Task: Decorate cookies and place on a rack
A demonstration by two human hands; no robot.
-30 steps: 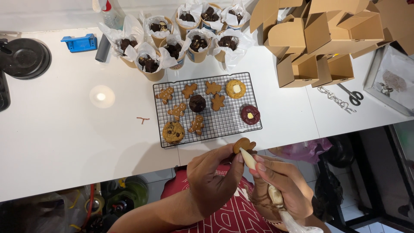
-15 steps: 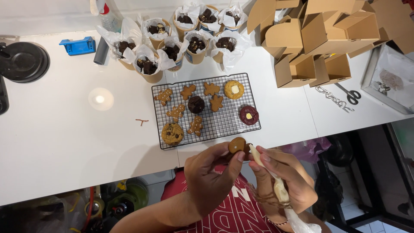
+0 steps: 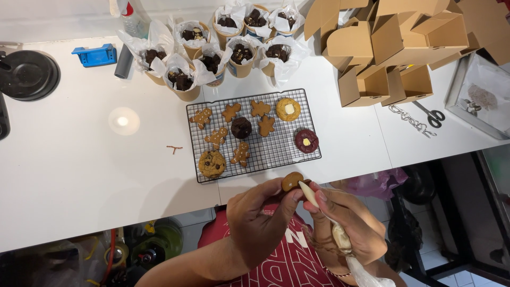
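Left hand (image 3: 260,220) pinches a small brown cookie (image 3: 291,181) between closed fingertips, held off the near table (image 3: 79,175) edge, face up to the nozzle. Right hand (image 3: 348,223) wraps shut around a piping bag (image 3: 340,236), tip touching the cookie. Just beyond, a wire rack (image 3: 253,134) carries gingerbread figures and round cookies. Paper cups of brownies (image 3: 212,48) and folded cardboard boxes (image 3: 393,48) stand farther back; nothing blocks the hands.

A long white worktop (image 3: 64,175) runs across the view, a round spot of light (image 3: 123,120) reflected on its surface. Pale floor tiles (image 3: 443,263) show beneath its right end, under dim clutter.
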